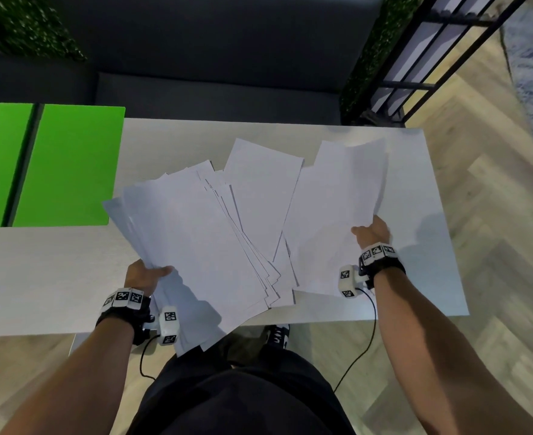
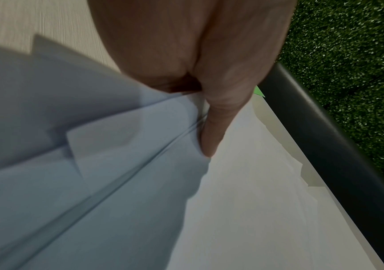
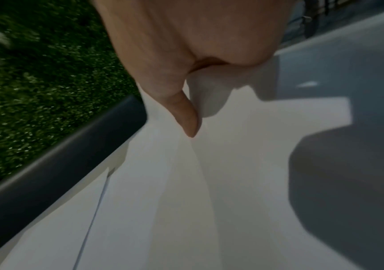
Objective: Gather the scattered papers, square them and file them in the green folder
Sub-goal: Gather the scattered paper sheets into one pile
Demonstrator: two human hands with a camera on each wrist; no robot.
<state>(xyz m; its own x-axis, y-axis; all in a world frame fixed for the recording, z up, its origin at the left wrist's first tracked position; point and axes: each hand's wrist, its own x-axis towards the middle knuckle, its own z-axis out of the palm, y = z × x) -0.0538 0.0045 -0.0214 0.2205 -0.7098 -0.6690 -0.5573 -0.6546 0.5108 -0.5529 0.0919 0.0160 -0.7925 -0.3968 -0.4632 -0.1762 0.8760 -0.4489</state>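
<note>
Left hand [image 1: 143, 274] pinches a fanned, uneven bundle of white papers [image 1: 196, 240] at its near left edge, thumb on top, other fingers under the sheets and hidden; the left wrist view shows the thumb [image 2: 211, 135] pressed on the top sheet with several loose page edges splayed below it. This bundle is lifted and tilted, its near corner hanging past the near edge of the table [image 1: 39, 277]. Right hand [image 1: 370, 232] grasps a second, smaller batch of sheets [image 1: 337, 208] by its right edge, thumb on top, far ends curling upward; in the right wrist view the thumb [image 3: 186, 115] presses into the paper and makes a crease. More sheets [image 1: 263, 189] lie between the two batches, overlapping them at the table's middle, one angled toward the far edge. Nothing squared yet, edges staggered. Green folder [image 1: 67, 164] lies open and flat at the far left corner of the table, dark spine down its middle, right flap just beside the left bundle's far corner; contact cannot be told. No paper in it. Both wrists carry marker bands with small cameras and cables. Dark sofa [image 1: 215, 73] behind the far edge, wood floor [image 1: 478, 189] to the right.
</note>
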